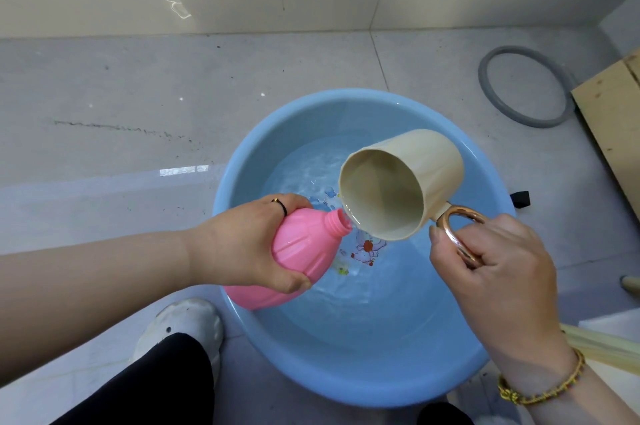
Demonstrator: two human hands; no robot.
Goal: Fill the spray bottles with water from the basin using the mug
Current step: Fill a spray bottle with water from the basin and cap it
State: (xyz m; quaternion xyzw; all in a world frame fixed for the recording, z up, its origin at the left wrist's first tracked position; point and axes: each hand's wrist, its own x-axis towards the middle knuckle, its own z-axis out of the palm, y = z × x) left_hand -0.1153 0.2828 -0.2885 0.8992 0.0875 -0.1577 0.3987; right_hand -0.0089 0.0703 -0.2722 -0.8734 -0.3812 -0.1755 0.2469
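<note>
Over the blue basin [450, 372], my left hand [242, 244] grips the light, slick pink spray bottle [301, 251] round its belly; my right hand [502, 262] pinches the tilted mug [405, 182] by its handle, lip at the neck.

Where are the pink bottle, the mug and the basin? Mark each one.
pink bottle [304, 246], head view, on its ribbed shoulder.
mug [427, 153], head view, on its outer wall.
basin [346, 352], head view, on its near inner wall.
</note>
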